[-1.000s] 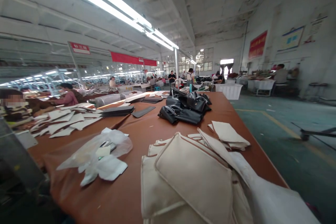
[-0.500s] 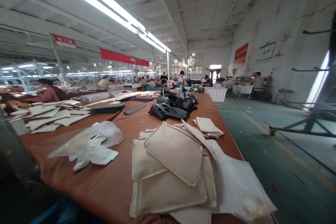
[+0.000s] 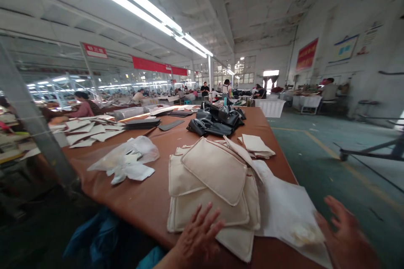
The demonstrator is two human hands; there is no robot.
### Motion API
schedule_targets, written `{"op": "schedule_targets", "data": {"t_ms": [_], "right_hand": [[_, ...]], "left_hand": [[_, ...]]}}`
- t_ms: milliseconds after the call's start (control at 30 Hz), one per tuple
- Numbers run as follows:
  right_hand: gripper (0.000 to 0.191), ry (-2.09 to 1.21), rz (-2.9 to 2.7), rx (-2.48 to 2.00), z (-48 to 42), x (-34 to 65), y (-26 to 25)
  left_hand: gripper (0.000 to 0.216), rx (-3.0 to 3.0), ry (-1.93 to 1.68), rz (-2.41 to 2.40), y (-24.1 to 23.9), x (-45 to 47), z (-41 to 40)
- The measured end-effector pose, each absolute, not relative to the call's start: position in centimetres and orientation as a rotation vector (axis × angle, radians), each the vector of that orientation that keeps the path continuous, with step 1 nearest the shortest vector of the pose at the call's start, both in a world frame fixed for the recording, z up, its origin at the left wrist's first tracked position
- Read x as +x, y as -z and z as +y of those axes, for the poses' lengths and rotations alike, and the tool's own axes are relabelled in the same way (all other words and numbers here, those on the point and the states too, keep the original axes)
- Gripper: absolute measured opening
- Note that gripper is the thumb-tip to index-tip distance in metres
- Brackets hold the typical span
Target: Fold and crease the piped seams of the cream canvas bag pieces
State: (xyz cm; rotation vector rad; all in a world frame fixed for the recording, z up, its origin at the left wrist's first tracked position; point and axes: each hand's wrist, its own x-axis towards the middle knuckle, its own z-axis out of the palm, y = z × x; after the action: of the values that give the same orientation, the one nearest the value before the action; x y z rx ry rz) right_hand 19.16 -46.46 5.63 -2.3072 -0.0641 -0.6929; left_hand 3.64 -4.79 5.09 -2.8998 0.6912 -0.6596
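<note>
My left hand point(image 3: 198, 238) lies flat with spread fingers on the near edge of a stack of cream fabric pieces point(image 3: 212, 183) on the brown table point(image 3: 151, 201). My right hand point(image 3: 345, 235) hovers open at the table's right corner, just beside a white sheet point(image 3: 285, 208) that sticks out from under the stack. Neither hand holds anything.
A clear plastic bag with white scraps point(image 3: 126, 162) lies left of the stack. Black bags point(image 3: 217, 124) and more cream pieces point(image 3: 255, 145) sit farther back. White cut pieces point(image 3: 88, 132) cover the left side. A grey post point(image 3: 34, 126) stands left. A metal cart frame point(image 3: 372, 151) is on the green floor. People work in the distance.
Both my hands have come into view at the bottom; the left one now rests on the cream stack. The camera has shifted back and slightly left.
</note>
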Motion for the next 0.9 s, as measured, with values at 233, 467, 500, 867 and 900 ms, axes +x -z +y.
{"op": "schedule_targets", "data": {"t_ms": [233, 467, 500, 867, 900], "right_hand": [[0.087, 0.46, -0.463, -2.331, -32.1, 27.6, -10.3], [0.062, 0.355, -0.418, -2.309, -21.6, 33.2, -8.4], [0.061, 0.361, -0.39, -2.31, -20.7, 33.4, -8.2], [0.06, 0.395, -0.213, -2.227, -14.0, 35.8, -7.6], [0.058, 0.395, -0.21, -2.216, -13.6, 36.3, -7.4]], "left_hand": [[0.097, -2.795, 0.752, 0.701, -6.0, 10.1, -6.4], [0.087, -2.717, 0.835, 0.605, -4.2, 12.7, -3.4], [0.086, -2.709, 0.847, 0.6, -4.0, 13.1, -2.9], [0.068, -2.849, 0.887, 0.567, -2.4, 17.1, 4.0], [0.068, -2.849, 0.855, 0.539, -2.1, 17.4, 4.3]]}}
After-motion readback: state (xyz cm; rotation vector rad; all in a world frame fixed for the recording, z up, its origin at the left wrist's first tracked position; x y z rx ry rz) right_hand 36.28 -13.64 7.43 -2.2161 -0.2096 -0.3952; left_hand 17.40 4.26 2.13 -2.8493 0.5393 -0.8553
